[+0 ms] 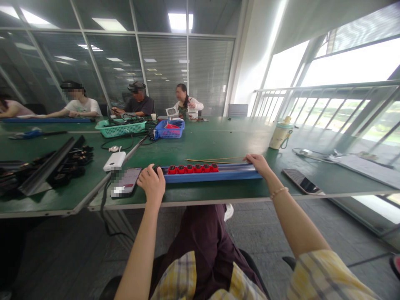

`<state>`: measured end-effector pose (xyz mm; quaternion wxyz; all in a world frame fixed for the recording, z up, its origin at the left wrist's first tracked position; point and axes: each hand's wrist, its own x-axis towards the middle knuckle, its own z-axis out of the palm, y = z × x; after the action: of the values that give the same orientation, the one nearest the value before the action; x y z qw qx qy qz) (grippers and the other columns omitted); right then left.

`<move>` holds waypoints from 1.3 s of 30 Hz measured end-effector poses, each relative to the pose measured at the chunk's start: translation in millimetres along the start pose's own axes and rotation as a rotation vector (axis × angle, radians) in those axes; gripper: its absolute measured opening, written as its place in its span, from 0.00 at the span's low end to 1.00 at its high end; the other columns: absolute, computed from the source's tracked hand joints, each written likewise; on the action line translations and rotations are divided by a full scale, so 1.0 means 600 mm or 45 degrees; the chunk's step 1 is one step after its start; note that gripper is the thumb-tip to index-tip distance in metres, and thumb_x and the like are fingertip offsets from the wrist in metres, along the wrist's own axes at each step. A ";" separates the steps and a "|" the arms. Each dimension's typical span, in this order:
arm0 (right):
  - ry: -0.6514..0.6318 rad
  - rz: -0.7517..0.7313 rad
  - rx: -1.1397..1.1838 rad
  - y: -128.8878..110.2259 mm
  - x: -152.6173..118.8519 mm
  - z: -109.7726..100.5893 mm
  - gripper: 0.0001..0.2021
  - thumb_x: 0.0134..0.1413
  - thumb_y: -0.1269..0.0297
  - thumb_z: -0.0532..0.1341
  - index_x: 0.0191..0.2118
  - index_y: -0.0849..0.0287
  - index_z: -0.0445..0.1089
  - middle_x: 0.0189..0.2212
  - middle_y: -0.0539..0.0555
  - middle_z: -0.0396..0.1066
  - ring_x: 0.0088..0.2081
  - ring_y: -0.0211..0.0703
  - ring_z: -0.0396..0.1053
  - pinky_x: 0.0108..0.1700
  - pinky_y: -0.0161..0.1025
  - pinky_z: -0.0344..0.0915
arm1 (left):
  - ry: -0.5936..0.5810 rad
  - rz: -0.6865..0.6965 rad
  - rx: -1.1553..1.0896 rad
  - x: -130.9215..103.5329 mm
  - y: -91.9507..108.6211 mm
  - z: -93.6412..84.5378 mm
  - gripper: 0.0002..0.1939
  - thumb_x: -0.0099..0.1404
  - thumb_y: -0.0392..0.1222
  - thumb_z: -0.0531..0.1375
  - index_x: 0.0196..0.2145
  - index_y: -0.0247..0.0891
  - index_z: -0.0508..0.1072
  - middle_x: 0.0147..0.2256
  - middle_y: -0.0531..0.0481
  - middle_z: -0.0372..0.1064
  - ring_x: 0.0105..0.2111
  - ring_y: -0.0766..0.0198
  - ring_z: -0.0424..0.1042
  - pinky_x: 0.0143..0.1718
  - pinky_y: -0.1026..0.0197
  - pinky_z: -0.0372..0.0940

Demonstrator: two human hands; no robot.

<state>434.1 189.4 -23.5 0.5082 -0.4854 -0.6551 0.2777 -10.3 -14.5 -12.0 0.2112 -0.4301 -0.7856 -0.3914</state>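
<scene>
A long blue tray [212,177] lies along the front edge of the green table, with a row of several red blocks [189,169] with black tops in its left and middle part. My left hand [152,182] is at the tray's left end, its fingers curled around a small black piece [158,171]. At the right end, my right hand [256,163] has its fingers pressed together beside the tray's far rim; what they hold is too small to make out. Two thin yellowish rods [212,160] lie just behind the tray, reaching toward my right hand.
Left of the tray are a phone [133,183], a white device [114,161] and a heap of black parts [68,166]. Farther back stand a green basket [120,129] and a blue basket [170,132]. A bottle [279,135] and another phone [301,181] are right. People sit opposite.
</scene>
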 end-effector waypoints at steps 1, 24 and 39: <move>-0.017 -0.019 -0.064 0.000 0.001 0.000 0.26 0.47 0.37 0.62 0.25 0.58 0.78 0.25 0.56 0.76 0.29 0.43 0.67 0.35 0.40 0.64 | -0.016 0.075 -0.027 -0.001 -0.001 0.000 0.26 0.72 0.53 0.45 0.57 0.34 0.67 0.52 0.33 0.65 0.52 0.44 0.63 0.53 0.45 0.55; -0.276 0.482 -1.358 -0.087 0.039 0.085 0.17 0.56 0.63 0.67 0.50 0.65 0.77 0.48 0.70 0.76 0.51 0.55 0.75 0.47 0.41 0.72 | -0.130 0.433 -0.067 -0.006 -0.010 0.018 0.22 0.71 0.50 0.51 0.54 0.35 0.72 0.58 0.32 0.57 0.57 0.42 0.59 0.56 0.40 0.60; -0.316 0.473 -1.447 -0.109 0.036 0.104 0.17 0.62 0.74 0.56 0.53 0.65 0.75 0.49 0.74 0.74 0.53 0.55 0.74 0.50 0.46 0.72 | -0.125 0.420 -0.085 -0.007 -0.008 0.016 0.23 0.71 0.50 0.51 0.56 0.35 0.71 0.58 0.31 0.58 0.57 0.42 0.58 0.56 0.40 0.59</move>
<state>352.2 193.2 20.4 0.0327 -0.7508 -0.6593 0.0233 -12.1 -10.6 -22.6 0.2195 -0.5784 -0.7005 -0.3558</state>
